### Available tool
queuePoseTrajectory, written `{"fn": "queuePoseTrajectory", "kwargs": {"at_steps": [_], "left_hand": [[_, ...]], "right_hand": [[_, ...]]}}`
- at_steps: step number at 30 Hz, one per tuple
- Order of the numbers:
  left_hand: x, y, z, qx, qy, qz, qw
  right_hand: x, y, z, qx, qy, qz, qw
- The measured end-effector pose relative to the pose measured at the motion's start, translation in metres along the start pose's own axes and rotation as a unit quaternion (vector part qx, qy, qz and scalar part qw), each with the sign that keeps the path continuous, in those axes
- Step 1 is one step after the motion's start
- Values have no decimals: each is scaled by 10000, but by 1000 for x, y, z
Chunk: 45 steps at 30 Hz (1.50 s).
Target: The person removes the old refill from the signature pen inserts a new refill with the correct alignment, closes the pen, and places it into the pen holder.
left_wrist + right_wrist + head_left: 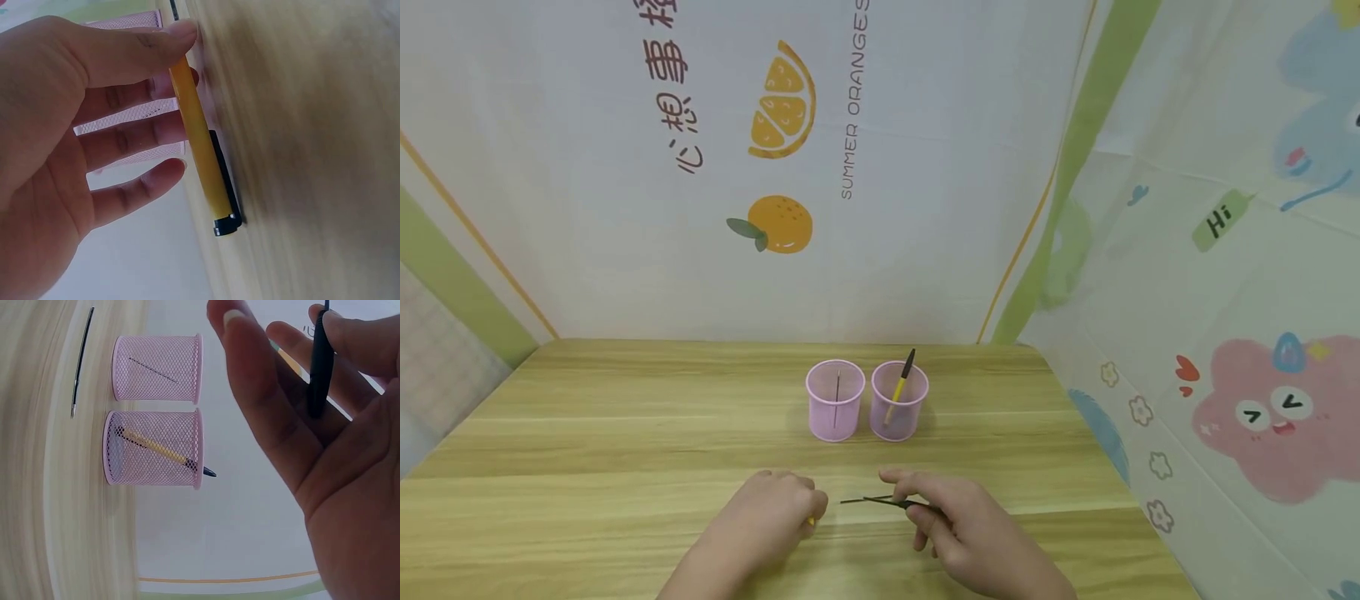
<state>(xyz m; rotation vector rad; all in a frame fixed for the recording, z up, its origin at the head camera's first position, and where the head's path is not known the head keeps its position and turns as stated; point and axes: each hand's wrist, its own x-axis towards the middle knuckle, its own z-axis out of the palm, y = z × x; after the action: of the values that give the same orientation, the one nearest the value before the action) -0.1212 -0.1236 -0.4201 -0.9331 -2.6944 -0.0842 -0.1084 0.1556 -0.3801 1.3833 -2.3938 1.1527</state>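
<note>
Left hand (778, 510) pinches yellow barrel (201, 140), others loose; right hand (970, 529) pinches black pen part (321, 365) — both well in from table (625, 454) far edge. Both likely light, stiff, slick — hold mid-length.

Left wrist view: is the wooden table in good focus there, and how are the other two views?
Left wrist: the wooden table looks soft, its grain smeared, while the yellow pen has clearer edges; right wrist: the pink cups show distinct mesh; head: light looks fairly even, with only faint shadows on the table.
</note>
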Motion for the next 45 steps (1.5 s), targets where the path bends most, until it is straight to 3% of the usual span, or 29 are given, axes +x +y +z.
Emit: {"fn": "queuePoseTrajectory", "kwargs": {"at_steps": [5,17,20,24,30,34,38,45], "left_hand": [[-1,1,1,2,-126,-45,9999],[-2,1,1,-50,-125,-78,9999],[-1,2,-3,-78,-114,-144,9998],[1,8,-18,-63,-107,-225,9997],[6,25,-51,-176,392,-206,9989],[8,38,-65,-91,1053,88,9944],[9,47,-68,46,1595,411,9863],[11,55,-66,125,1773,654,9819]], "right_hand": [[-1,0,1,122,-65,204,9997],[-4,2,2,70,-7,132,9999],[-4,1,2,62,-24,119,9999],[-3,0,1,75,-100,234,9996],[-4,1,1,55,-92,186,9998],[-3,0,1,96,-151,333,9993],[-2,-3,2,-117,-226,507,9984],[1,-7,5,-293,-240,301,9988]]}}
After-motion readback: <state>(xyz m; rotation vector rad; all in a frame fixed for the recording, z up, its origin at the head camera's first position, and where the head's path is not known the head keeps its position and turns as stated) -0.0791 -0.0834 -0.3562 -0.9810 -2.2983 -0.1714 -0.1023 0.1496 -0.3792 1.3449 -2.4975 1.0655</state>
